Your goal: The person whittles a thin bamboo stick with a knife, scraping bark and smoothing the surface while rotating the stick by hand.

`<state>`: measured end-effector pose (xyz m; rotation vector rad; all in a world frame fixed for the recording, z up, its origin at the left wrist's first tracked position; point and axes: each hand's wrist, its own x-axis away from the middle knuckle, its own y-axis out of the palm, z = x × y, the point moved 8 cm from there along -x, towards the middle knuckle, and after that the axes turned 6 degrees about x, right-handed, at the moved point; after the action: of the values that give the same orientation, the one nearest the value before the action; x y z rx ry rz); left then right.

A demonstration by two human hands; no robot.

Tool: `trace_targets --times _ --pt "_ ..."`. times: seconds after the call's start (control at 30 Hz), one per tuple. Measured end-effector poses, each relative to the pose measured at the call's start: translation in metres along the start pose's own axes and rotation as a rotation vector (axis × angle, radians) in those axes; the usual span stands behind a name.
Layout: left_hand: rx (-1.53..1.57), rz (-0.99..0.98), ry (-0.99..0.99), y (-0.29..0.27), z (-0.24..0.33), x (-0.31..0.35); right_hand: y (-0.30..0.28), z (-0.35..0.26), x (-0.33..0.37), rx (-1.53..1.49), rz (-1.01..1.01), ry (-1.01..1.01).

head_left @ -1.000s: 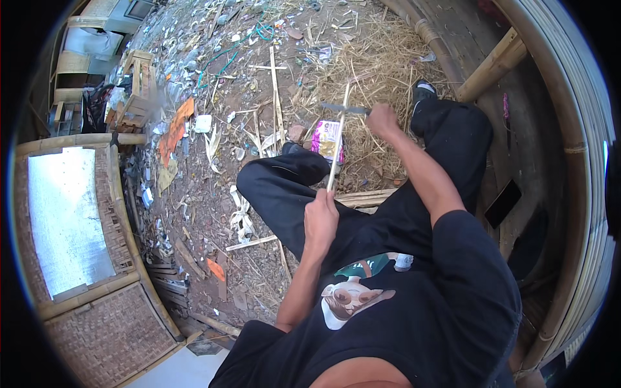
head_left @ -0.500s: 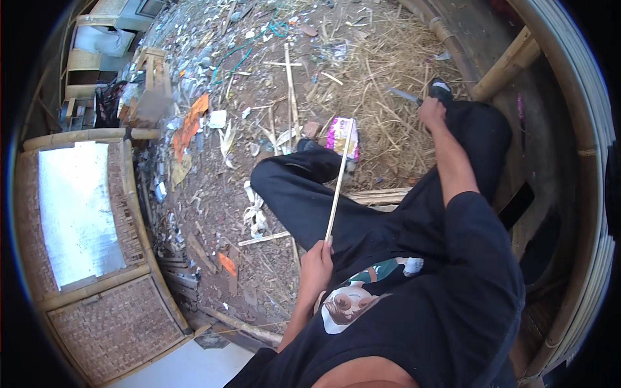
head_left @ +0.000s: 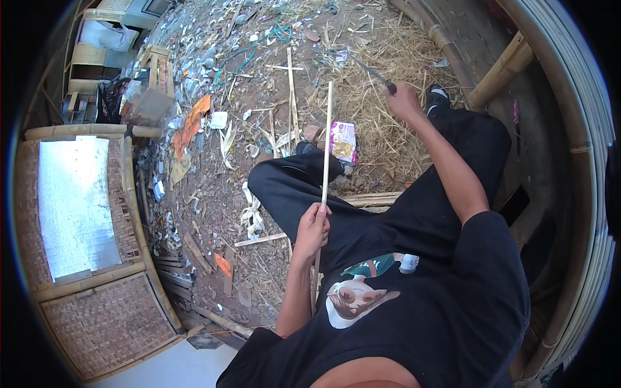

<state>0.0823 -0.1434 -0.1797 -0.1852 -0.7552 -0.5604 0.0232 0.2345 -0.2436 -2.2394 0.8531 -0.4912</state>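
Pale wooden stick (head_left: 327,142) in the head view: gripped by the left hand's (head_left: 312,231) fingers, its long axis running forward from them (a shorter length reaches back). Nearer its far end, the right hand's (head_left: 402,103) fingers clasp a knife (head_left: 374,74), blade slanting forward-left, apart from the wood.

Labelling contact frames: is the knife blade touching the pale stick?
Apart. The head view shows ground plainly between the knife blade and the pale stick's upper end.

You get bright daylight on the ground (head_left: 268,278) and glare off the silvery sheet (head_left: 74,207); the planks (head_left: 471,39) at your right lie dim, and fisheye distortion bends the bamboo rail (head_left: 577,139).
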Motion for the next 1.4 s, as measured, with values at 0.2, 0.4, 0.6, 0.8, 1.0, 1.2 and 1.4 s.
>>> trace_targets --times 0.2,0.4,0.6,0.8,1.0,1.2,1.4 --pt "0.076 -0.049 0.024 0.016 0.004 -0.038 0.008 -0.052 0.041 -0.060 -0.166 -0.171" --pt "-0.066 -0.028 0.160 0.049 0.022 -0.045 0.042 -0.033 0.044 0.066 -0.167 -0.266" --pt "-0.151 0.125 0.293 0.039 0.013 -0.070 0.040 -0.043 0.046 0.249 -0.258 -0.296" --pt "-0.190 0.170 0.375 0.038 0.025 -0.076 0.043 -0.041 0.051 -0.047 -0.276 -0.212" --pt "-0.268 -0.009 0.277 0.041 0.019 -0.087 0.050 -0.051 0.061 -0.643 -0.631 0.076" --pt "-0.173 -0.053 0.239 0.064 0.040 -0.100 0.056 -0.041 0.054 -0.674 -0.506 0.046" --pt "0.106 -0.151 0.183 0.078 0.040 -0.136 0.052 -0.041 0.047 -0.388 -0.490 -0.115"
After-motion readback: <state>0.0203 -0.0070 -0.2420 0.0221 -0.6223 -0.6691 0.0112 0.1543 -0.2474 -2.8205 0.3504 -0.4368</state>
